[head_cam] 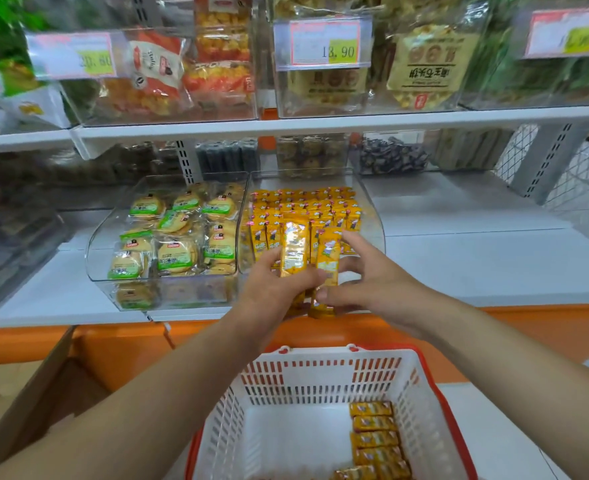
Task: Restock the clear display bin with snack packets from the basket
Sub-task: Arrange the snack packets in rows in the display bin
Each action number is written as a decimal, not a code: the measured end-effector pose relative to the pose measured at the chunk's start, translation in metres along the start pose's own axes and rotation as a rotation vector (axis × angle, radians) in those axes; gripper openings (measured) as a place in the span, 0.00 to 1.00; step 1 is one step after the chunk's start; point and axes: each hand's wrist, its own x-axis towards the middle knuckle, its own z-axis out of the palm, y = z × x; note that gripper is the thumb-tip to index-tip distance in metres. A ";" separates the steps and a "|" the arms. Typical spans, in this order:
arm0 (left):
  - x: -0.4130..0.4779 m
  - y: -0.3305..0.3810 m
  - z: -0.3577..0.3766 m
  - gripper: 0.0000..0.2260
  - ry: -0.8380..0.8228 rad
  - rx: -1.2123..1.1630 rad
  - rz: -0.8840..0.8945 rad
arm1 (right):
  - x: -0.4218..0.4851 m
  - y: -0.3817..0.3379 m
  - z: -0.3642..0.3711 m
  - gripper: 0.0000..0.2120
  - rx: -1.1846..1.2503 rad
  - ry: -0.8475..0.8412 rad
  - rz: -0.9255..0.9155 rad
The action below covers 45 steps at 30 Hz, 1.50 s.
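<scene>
Shelf (459, 271): carries bin (372, 216). Basket (320, 375): below, within reach, stock (376, 438) lying at right side. Bin rows (307, 202) stand upright, nearly full. I read left hand (269, 289) gripping packet (295, 247), right hand (365, 278) pinching second packet (328, 258), both upright at bin front, probably to match rows.

The left hand (272, 285) is gripping a packet (295, 247) upright at the front of the bin (372, 216); the right hand (372, 275) is holding a second packet (328, 258) just beside it. More packets (376, 438) are lying in the basket (320, 375) below.
</scene>
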 end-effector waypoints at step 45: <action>0.011 -0.013 -0.057 0.22 -0.163 0.260 0.060 | 0.030 -0.019 0.021 0.14 -0.218 0.021 -0.196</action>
